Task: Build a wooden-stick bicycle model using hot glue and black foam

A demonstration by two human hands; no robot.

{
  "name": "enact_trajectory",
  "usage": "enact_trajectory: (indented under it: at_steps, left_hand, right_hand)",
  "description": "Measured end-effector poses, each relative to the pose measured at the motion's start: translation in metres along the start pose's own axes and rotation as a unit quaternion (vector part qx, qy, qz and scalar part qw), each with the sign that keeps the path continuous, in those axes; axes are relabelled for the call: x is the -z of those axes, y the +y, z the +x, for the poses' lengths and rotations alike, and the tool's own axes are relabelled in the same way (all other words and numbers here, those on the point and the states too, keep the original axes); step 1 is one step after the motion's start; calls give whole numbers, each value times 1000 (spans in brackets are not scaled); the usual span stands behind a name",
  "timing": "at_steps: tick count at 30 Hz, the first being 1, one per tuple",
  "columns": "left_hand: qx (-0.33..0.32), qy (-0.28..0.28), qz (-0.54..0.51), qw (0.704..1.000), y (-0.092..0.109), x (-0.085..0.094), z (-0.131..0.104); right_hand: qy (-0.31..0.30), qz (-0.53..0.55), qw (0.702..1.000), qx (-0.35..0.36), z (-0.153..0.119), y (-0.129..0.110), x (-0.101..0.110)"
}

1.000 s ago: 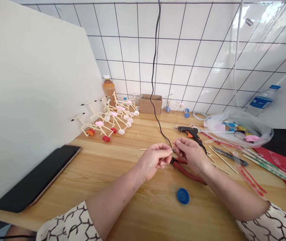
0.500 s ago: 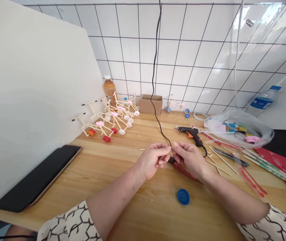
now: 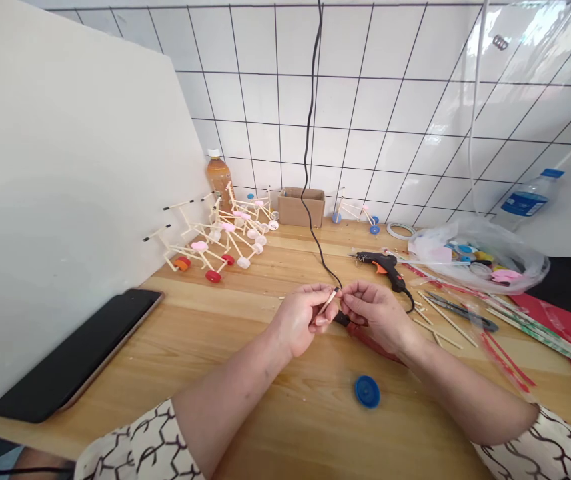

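Note:
My left hand (image 3: pixel 308 317) is closed on a short wooden stick (image 3: pixel 329 300), which slants up between thumb and fingers and has a black wrap (image 3: pixel 336 289) at its upper end. Close beside that end, the thumb and fingertips of my right hand (image 3: pixel 373 310) are pinched together; what they hold, if anything, is too small to make out. Under my right hand lies a red-handled tool (image 3: pixel 373 347), its dark end showing between the hands and much of it hidden. A blue bottle cap (image 3: pixel 367 391) rests on the wooden table (image 3: pixel 305 427) nearer to me.
Several stick bicycle models (image 3: pixel 225 230) with cap wheels stand at left; another model (image 3: pixel 355 212) is beside a cardboard box (image 3: pixel 301 208). A glue gun (image 3: pixel 383 265), scissors (image 3: pixel 460 311), loose sticks (image 3: pixel 445 320) and a plastic bag (image 3: pixel 480 257) lie right. A phone (image 3: pixel 78 353) lies left.
The stick with its black-wrapped end now shows in my left hand, where it was hardly visible before. My right fingertips have shifted slightly and the two hands stay close together.

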State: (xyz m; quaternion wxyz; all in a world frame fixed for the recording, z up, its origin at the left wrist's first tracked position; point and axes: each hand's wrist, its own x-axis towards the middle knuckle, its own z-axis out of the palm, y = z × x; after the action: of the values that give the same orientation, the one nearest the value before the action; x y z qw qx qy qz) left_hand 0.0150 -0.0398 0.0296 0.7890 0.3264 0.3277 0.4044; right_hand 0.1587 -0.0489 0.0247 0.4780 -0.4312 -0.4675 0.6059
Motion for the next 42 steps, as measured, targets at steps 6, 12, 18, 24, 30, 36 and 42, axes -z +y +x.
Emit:
enact_trajectory:
  at_steps: [6,12,18,24,30,36,42]
  left_hand:
    - [-2,0,15,1000,1,1,-1]
    - [-7,-9,23,1000,0,3,0]
    - [-10,-2,15,1000,-1,2,1]
    - [-14,7,34,999,-1,3,1]
    - [-5,14,43,999,1,1,-1]
    - [-42,29,28,998,4,-1,-2]
    - [-94,74,37,992,10,8,4]
  right_hand:
    - [20,-11,1000,-8,2,-2,3]
    - [42,-50,998,1,2,-7,4]
    - [51,-55,997,11,2,-7,2]
    - [61,-63,996,-12,3,-6,5]
    - [25,-50,998,-22,4,-5,8]
    - [61,-95,993,16,3,-11,7]
    - [79,-82,992,52,5,-20,11]
